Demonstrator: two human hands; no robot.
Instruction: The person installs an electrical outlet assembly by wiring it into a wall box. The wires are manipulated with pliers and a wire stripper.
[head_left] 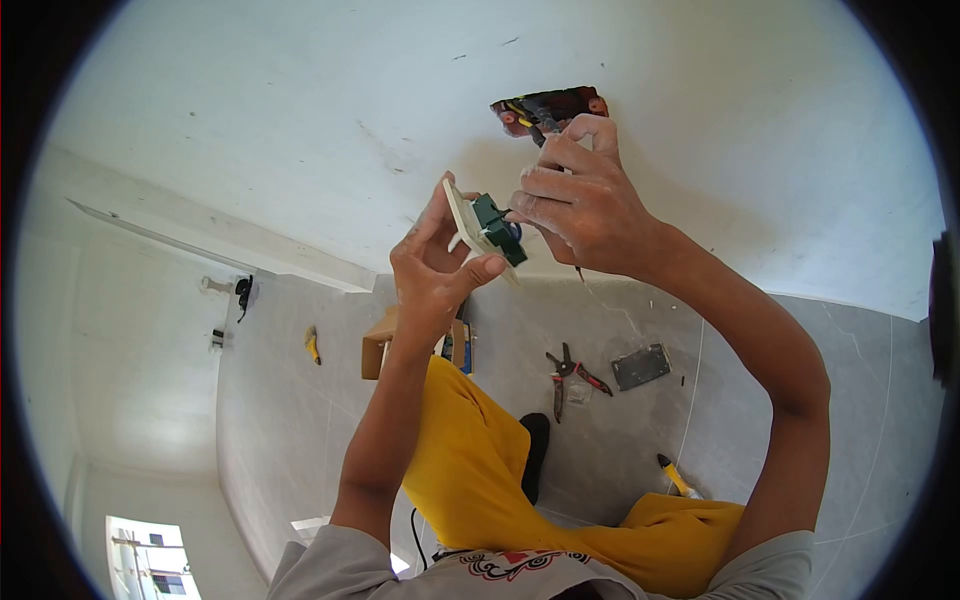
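Taking the faceplate as the centre of the clock, a bright rectangular window (pixel 150 560) sits far off between seven and eight. At eight, a yellow-handled tool (pixel 312 345) lies on the floor (pixel 280 420), which is grey tile with thin joint lines. Nearer, between seven and eight, stands an open cardboard box (pixel 376 345), brown and straight-edged, partly behind the forearm.

The left hand (pixel 435 255) comes in from eight, its grip closed on the thin, flat, off-white faceplate (pixel 463 214), which is tilted and held clear of the wall (pixel 300 100) of scuffed white plaster. At six are yellow cloth trousers (pixel 475 445). A blocky green module (pixel 495 224) stands out from the plate's back, facing three, and a dark shoe (pixel 536 455) shows below, near six.

At one o'clock, a ragged-edged opening (pixel 570 100) in the plaster shows reddish sides and dark wires (pixel 538 131). Red-and-black pliers (pixel 564 368) lie spread at five.

Between two and three is the dust-whitened right hand (pixel 590 205), fingers curled narrow beside the module; I cannot tell what they pinch. Between four and five rest a dark, dusty rectangular plate (pixel 640 367) and, farther out, a second yellow tool (pixel 678 475).
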